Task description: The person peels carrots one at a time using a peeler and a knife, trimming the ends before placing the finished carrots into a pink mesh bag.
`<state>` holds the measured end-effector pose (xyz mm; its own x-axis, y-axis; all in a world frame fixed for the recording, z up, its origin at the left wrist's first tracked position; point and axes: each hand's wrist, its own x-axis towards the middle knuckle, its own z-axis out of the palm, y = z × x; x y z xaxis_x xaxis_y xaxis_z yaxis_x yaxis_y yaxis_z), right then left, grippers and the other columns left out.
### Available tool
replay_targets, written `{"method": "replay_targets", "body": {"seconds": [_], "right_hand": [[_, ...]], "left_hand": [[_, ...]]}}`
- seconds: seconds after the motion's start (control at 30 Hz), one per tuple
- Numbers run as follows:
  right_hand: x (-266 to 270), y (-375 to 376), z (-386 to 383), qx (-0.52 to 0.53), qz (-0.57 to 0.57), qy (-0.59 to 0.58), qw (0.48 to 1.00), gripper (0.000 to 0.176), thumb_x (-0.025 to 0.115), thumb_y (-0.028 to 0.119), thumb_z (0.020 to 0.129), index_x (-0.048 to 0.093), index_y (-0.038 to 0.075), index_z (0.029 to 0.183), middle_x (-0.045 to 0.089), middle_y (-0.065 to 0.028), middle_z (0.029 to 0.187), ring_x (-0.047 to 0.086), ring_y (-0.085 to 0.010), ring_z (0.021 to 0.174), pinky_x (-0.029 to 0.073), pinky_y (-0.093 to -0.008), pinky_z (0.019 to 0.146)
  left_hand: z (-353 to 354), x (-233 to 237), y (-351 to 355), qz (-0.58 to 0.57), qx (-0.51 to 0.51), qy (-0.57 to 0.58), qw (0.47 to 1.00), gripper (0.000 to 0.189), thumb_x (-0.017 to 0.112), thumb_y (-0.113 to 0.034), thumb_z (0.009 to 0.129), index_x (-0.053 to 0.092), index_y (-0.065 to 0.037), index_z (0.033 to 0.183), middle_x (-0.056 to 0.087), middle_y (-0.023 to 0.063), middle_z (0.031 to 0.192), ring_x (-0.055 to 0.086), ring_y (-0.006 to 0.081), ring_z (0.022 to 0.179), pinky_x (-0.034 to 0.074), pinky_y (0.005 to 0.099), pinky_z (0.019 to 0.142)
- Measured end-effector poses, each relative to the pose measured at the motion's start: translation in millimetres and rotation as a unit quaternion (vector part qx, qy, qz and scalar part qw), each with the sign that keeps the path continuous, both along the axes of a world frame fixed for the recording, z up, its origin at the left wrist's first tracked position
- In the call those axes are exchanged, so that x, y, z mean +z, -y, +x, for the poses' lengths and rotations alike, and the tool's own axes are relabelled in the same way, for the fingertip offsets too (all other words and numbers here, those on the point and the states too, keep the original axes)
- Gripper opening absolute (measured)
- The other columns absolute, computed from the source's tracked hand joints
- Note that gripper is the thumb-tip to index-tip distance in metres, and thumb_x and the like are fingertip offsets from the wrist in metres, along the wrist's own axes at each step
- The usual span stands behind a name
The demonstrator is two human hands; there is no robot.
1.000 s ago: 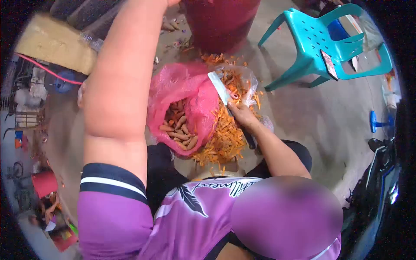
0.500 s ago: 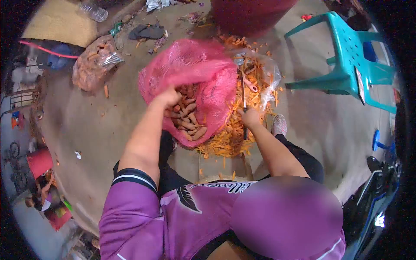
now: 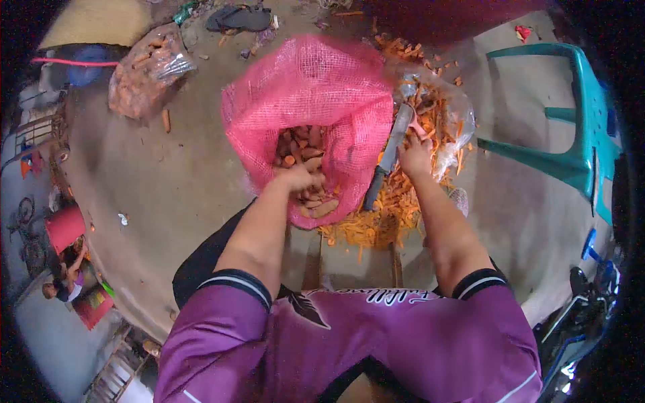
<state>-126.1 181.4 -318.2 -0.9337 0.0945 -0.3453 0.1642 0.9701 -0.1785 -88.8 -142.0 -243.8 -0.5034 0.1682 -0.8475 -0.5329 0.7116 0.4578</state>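
Observation:
A pink mesh sack (image 3: 322,74) lies open on the floor, with brown root crops (image 3: 314,151) inside. My left hand (image 3: 300,178) reaches into its mouth, its fingers on or around a root; blur hides the exact hold. A knife (image 3: 390,156) with a dark handle rests beside the sack on a pile of orange peelings (image 3: 349,232). Just right of the blade, my right hand (image 3: 415,156) is at a pink-handled peeler (image 3: 418,126), its fingertips against the handle. Whether they close round it is unclear.
A clear plastic bag (image 3: 463,111) lies on the peelings. Right of it stands a green plastic chair (image 3: 581,121). A filled plastic bag (image 3: 144,77) and dark slippers (image 3: 238,19) lie at upper left. Another person (image 3: 70,285) is at far left.
My right hand has let go of the knife, which now lies tilted on the pile, and moved to the peeler. My left hand has moved lower in the sack's mouth. The camera view has shifted.

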Motion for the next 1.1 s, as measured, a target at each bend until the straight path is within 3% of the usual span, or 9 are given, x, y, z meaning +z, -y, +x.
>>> {"method": "replay_targets", "body": {"seconds": [0.03,0.1,0.2,0.37,0.5,0.77,0.87,1.0,1.1], "right_hand": [[4.4,0.0,-0.9,-0.003,0.002,0.015,1.000,0.050,0.056,0.032,0.072,0.043,0.015,0.117,0.035,-0.0230,0.115,0.044,-0.0380,0.100,0.040,-0.0424,0.084],[19.0,2.2,-4.1,-0.008,0.007,0.046,0.999,0.050,0.057,0.033,0.072,0.043,0.018,0.118,0.032,-0.0213,0.118,0.043,-0.0361,0.102,0.040,-0.0421,0.084],[52.7,10.0,-8.1,-0.048,-0.035,0.067,0.996,0.049,0.057,0.033,0.073,0.043,0.016,0.117,0.033,-0.0200,0.117,0.041,-0.0360,0.103,0.039,-0.0418,0.085],[67.3,22.9,-3.7,-0.094,-0.033,0.021,0.995,0.047,0.057,0.032,0.074,0.044,0.012,0.114,0.034,-0.0202,0.116,0.039,-0.0372,0.105,0.037,-0.0404,0.087],[52.0,24.0,-2.0,-0.047,-0.049,0.007,0.998,0.055,0.059,0.035,0.072,0.042,0.005,0.114,0.034,-0.0214,0.119,0.039,-0.0372,0.103,0.037,-0.0407,0.087],[75.7,31.3,-24.6,-0.061,-0.078,0.033,0.995,0.050,0.065,0.035,0.067,0.051,-0.002,0.097,0.043,-0.0253,0.110,0.043,-0.0364,0.103,0.038,-0.0396,0.084],[43.7,28.5,-10.5,-0.081,-0.112,-0.072,0.988,0.037,0.063,0.030,0.069,0.055,0.002,0.091,0.053,-0.0235,0.096,0.051,-0.0373,0.092,0.042,-0.0400,0.075],[36.1,12.0,-0.3,-0.186,-0.261,-0.017,0.947,0.031,0.055,0.028,0.076,0.057,0.002,0.094,0.060,-0.0168,0.080,0.058,-0.0294,0.076,0.044,-0.0363,0.069],[58.6,-5.4,8.6,-0.106,-0.245,-0.043,0.963,0.028,0.052,0.027,0.078,0.057,0.006,0.095,0.060,-0.0166,0.084,0.058,-0.0296,0.078,0.044,-0.0366,0.069]], "left_hand": [[-31.5,47.7,-2.6,-0.017,0.073,0.059,0.995,0.046,0.054,-0.040,0.076,0.054,-0.003,0.103,0.058,0.0068,0.087,0.054,0.0199,0.081,0.043,0.0325,0.072],[-23.7,-28.8,63.8,-0.152,0.269,-0.203,0.929,0.049,0.049,-0.047,0.074,0.059,-0.004,0.095,0.060,0.0137,0.087,0.057,0.0265,0.080,0.043,0.0329,0.074],[-47.9,23.1,97.0,-0.377,0.338,-0.302,0.807,0.047,0.048,-0.045,0.075,0.059,-0.004,0.094,0.060,0.0137,0.087,0.057,0.0263,0.080,0.043,0.0335,0.074],[-10.7,-4.2,81.7,-0.344,0.040,-0.050,0.937,0.043,0.048,-0.042,0.076,0.058,-0.003,0.092,0.060,0.0136,0.087,0.057,0.0261,0.080,0.043,0.0345,0.073],[5.3,-46.9,58.9,-0.306,-0.117,0.024,0.944,0.040,0.047,-0.039,0.077,0.058,-0.003,0.090,0.060,0.0135,0.086,0.057,0.0259,0.080,0.043,0.0352,0.072],[19.5,-54.5,69.8,-0.289,-0.170,-0.018,0.942,0.035,0.046,-0.034,0.079,0.058,-0.002,0.087,0.060,0.0133,0.086,0.057,0.0255,0.081,0.043,0.0367,0.071],[12.0,-42.2,60.8,-0.170,-0.241,0.208,0.933,0.030,0.046,-0.027,0.080,0.059,-0.001,0.086,0.061,0.0121,0.083,0.057,0.0243,0.078,0.044,0.0379,0.067],[-4.1,49.1,5.6,-0.011,-0.021,0.167,0.986,0.044,0.040,-0.032,0.079,0.046,-0.003,0.047,0.047,0.0109,0.047,0.042,0.0187,0.036,0.037,0.0310,0.040],[-14.7,94.7,-21.9,0.035,-0.003,0.118,0.992,0.028,0.041,-0.025,0.077,0.047,-0.004,0.060,0.049,0.0078,0.058,0.046,0.0172,0.046,0.037,0.0310,0.040]]}}
